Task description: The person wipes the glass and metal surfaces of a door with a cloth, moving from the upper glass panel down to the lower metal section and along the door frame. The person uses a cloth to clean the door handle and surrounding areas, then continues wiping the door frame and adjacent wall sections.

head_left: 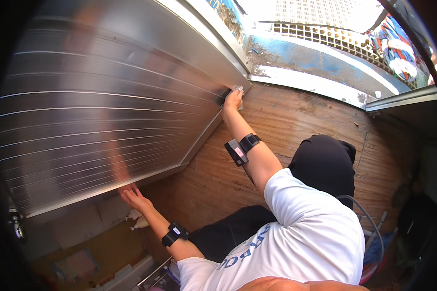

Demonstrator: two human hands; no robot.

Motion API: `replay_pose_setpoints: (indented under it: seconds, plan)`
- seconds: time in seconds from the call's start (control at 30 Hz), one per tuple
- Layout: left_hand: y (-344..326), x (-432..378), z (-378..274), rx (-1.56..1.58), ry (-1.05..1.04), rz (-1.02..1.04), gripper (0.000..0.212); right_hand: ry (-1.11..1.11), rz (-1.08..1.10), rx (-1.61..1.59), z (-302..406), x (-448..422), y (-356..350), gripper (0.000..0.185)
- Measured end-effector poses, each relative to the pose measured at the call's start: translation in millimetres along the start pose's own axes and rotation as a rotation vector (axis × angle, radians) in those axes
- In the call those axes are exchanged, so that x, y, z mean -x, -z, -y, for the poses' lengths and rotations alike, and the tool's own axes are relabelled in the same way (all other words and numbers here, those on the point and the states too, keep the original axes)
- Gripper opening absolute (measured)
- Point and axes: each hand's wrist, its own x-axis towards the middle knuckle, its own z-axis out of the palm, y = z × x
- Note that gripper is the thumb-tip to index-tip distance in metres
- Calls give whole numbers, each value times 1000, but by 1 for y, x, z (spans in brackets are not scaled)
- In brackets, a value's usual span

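A ribbed, brushed-metal door (105, 105) fills the left side of the view and mirrors my arms. My right hand (233, 98) reaches to its lower corner by the threshold. A pale, crumpled wipe or cloth (241, 107) shows at that hand's fingers and is pressed to the metal; most of it is hidden. My left hand (136, 200) lies at the door's long near edge (105, 191), palm up with the fingers spread. It holds nothing, and whether it touches the edge is hard to tell. Black strapped devices (236, 152) sit on both forearms.
I am low over a wood-look floor (276, 120), knees bent. A white threshold (309, 83) leads out to a plastic grating (320, 34). Behind the door stand pump bottles (140, 222). A door handle (17, 223) juts out at left. A grey hose (375, 229) curves at right.
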Motion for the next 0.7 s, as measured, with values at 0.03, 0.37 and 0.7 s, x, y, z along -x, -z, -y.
replay_pose_setpoints:
  seconds: [0.03,0.37,0.7]
  plan:
    - [0,0,0,-14,2,-3,47,37,-42,26,-10,7,0,52]
    - [2,0,-2,-19,76,-25,53,-453,161,-451,-52,52,2,34]
    - [-1,8,-4,-89,71,-80,54,-315,225,-222,-97,94,7,34]
